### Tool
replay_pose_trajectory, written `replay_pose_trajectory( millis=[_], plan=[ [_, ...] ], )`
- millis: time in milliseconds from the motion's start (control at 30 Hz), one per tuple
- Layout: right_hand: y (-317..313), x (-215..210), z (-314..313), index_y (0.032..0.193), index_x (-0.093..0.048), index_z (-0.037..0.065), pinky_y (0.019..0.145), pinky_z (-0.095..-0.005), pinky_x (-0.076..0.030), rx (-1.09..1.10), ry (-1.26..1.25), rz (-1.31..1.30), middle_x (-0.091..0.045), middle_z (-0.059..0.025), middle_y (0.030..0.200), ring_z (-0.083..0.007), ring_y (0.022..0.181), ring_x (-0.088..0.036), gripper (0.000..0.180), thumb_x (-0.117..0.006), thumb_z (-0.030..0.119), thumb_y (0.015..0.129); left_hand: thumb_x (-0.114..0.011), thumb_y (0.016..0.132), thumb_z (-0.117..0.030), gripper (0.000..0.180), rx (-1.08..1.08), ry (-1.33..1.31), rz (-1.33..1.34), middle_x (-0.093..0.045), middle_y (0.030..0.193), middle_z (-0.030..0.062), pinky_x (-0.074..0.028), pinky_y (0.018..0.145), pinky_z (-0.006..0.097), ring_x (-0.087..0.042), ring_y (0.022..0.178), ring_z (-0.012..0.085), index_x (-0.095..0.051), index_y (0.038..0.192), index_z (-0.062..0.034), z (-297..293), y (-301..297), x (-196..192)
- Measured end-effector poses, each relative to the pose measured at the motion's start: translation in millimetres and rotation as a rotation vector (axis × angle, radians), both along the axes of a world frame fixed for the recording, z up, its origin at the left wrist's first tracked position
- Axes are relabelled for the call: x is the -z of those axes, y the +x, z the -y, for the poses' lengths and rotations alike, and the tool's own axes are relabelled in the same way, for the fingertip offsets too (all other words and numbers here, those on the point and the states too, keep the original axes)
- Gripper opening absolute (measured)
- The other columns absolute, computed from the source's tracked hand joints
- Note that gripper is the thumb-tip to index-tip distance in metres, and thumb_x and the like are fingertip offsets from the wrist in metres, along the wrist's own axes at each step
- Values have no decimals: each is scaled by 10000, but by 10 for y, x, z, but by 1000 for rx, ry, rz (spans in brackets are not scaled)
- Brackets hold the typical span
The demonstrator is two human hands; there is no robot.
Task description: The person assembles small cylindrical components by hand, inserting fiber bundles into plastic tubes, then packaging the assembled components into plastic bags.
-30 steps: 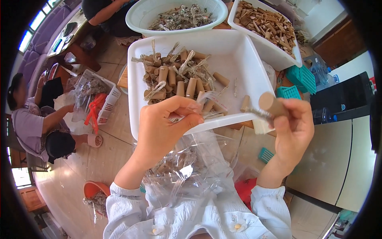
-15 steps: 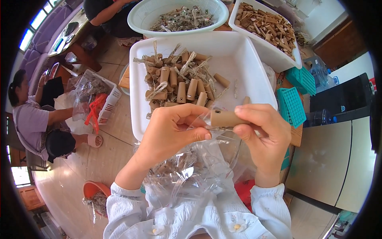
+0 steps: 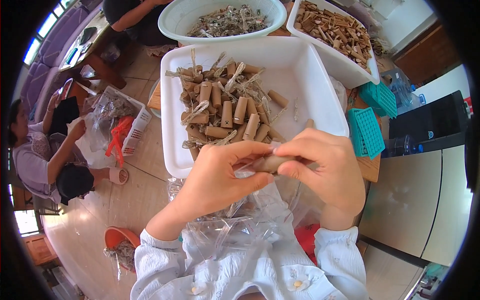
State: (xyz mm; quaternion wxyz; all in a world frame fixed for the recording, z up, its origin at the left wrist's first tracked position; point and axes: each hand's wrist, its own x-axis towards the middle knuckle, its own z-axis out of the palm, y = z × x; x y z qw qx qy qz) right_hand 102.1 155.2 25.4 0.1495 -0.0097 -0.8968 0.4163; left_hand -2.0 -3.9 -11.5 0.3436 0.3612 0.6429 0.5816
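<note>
My right hand [image 3: 325,175] closes its thumb and fingers on a tan cylindrical stopper [image 3: 273,164], which lies sideways between my hands. My left hand [image 3: 222,170] is closed too, pinching a small clear plastic bag [image 3: 244,173] at the stopper's left end. Whether the stopper is inside the bag is hard to tell, as fingers cover part of both. Just beyond my hands a white tray [image 3: 305,80] holds a pile of similar stoppers [image 3: 240,110], many with bundled wire strands. More clear plastic bags [image 3: 232,227] lie on my lap.
Behind the tray stand a pale basin [image 3: 172,25] of wire bundles and a white bin [image 3: 345,72] of brown pieces. Teal racks [image 3: 367,132] sit at the right. On the left, a person [image 3: 42,145] sits beside a white basket [image 3: 140,120]; an orange bucket [image 3: 114,237] stands on the floor.
The stopper has tilted and moved slightly down, and my right hand has come left, closer to my left hand. The seated person's arm has risen from the basket.
</note>
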Motion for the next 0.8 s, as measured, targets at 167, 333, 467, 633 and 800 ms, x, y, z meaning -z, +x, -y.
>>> replay_pose_trajectory(
  millis=[167,333,467,633,800],
  plan=[
    [-93,15,4,840,-602,30,524,-302,-455,-155,60,-2,-591,-92,769,-223,608,-574,193,-689,92,679,-686,714,-72,386,-11,-52,95,-617,911,77,-476,741,237,-563,832,86,-548,1050,59,-19,27,-60],
    [-162,237,121,858,-613,54,580,-288,-476,102,-82,-306,-596,-53,808,-187,664,-583,236,-693,195,687,-670,732,-33,433,-50,144,229,-597,959,80,-479,745,239,-561,857,96,-497,1114,74,-21,0,-32],
    [-181,354,45,919,-624,76,677,-317,-477,54,124,-437,-591,-62,879,-207,792,-574,297,-689,252,689,-659,746,-13,444,-31,145,362,-586,975,85,-482,746,232,-559,868,104,-472,1140,69,-4,-7,-77],
    [-92,402,26,958,-636,96,895,-412,-376,-114,114,-347,-495,-92,1127,-287,1052,-456,375,-712,295,650,-652,755,-8,421,-15,144,450,-589,967,80,-486,736,230,-563,868,105,-477,1133,56,-7,-39,-69],
    [-102,473,22,1005,-626,107,905,-405,-370,-150,-6,-315,-464,-87,1177,-274,1078,-447,375,-721,247,670,-651,757,-8,411,-13,184,380,-594,986,95,-483,734,227,-559,886,100,-479,1127,44,-10,-25,-16]
  ],
)
